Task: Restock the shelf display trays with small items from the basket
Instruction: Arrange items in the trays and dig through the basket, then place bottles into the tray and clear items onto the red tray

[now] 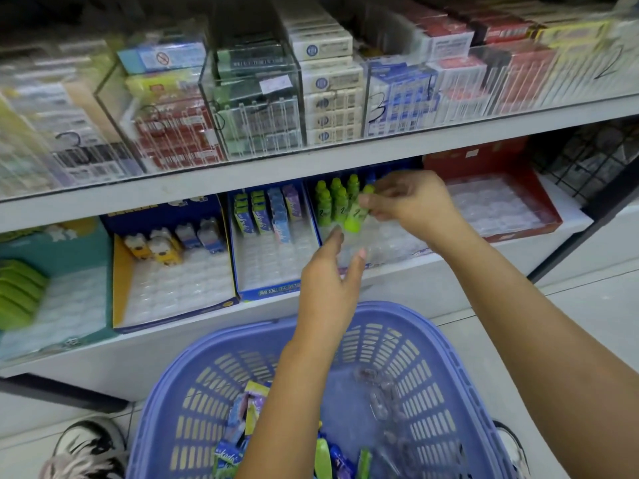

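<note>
At the tray (390, 242), fingers of the right hand (411, 205) pinch a green bottle (354, 219); the left hand (328, 281) hovers below, fingers spread. A clumsy push could topple the standing bottles (332, 198).

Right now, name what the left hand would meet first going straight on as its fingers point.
Likely the green bottle pinched by the right hand, just beyond the left hand; depth is unclear.

Left forearm (294, 392) and right forearm (536, 323): bare to the frame's bottom edge. Lower left: sneaker (90, 447), white with black streaks. Bottom right edge: sliver of second sneaker (513, 447), white and black.
</note>
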Available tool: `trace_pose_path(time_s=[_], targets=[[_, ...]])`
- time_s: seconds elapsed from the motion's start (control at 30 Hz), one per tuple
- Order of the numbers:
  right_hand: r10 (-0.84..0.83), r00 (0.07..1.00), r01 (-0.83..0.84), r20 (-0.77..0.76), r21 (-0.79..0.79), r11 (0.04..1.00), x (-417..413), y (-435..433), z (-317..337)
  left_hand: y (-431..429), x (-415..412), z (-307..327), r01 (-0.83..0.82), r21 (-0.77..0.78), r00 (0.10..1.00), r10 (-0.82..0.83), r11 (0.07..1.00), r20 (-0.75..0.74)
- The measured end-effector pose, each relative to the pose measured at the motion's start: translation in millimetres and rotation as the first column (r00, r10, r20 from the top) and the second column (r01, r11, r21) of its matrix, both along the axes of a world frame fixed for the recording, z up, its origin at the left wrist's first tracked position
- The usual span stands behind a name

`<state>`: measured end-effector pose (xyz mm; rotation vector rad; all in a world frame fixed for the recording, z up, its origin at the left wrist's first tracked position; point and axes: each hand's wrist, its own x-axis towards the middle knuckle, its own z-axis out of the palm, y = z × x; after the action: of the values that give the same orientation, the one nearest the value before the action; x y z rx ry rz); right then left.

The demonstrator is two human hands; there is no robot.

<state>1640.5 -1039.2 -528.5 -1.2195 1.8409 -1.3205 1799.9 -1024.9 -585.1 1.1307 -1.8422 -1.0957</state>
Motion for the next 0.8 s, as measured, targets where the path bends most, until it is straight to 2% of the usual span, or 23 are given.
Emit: trace_pose_path(time_s=[0.1, 0.17, 0.23, 0.4, 0.57, 0.67, 0.73, 0.8], targets=[[-0.141, 0.942, 0.140, -0.305, -0.025, 0.990, -14, -27, -11, 6, -7, -11, 0.174, -0.157, 0.931, -0.111, 0.972, 0.347], [-0.104, 0.931, 0.116, -0.350, 0.014, 0.993, -18, -41, -22, 11, -10, -19, 0.248, -0.190, 0.867, -0.130, 0.950, 0.480], [-0.050, 0.927, 0.070, -0.373, 0.039, 0.997, -18, -51, -32, 13, -10, -26, 0.277, -0.232, 0.830, -0.111, 0.932, 0.547], [0.091, 0.889, -0.052, -0.449, 0.098, 0.994, -25, -61, -38, 13, -10, -34, 0.274, -0.278, 0.844, -0.092, 0.921, 0.528], [0.050, 0.880, -0.008, -0.472, 0.090, 0.996, -24, -61, -42, 12, -12, -36, 0.274, -0.280, 0.838, -0.086, 0.920, 0.539], [0.092, 0.862, -0.006, -0.499, 0.171, 0.985, -20, -58, -34, 10, -10, -31, 0.306, -0.248, 0.830, -0.130, 0.919, 0.542], [0.151, 0.804, -0.008, -0.575, 0.243, 0.970, -16, -51, -23, 13, -5, -26, 0.288, -0.213, 0.872, -0.163, 0.934, 0.462], [0.150, 0.760, 0.013, -0.632, 0.245, 0.969, -8, -38, -16, 19, 3, -25, 0.190, -0.210, 0.948, -0.124, 0.959, 0.294]])
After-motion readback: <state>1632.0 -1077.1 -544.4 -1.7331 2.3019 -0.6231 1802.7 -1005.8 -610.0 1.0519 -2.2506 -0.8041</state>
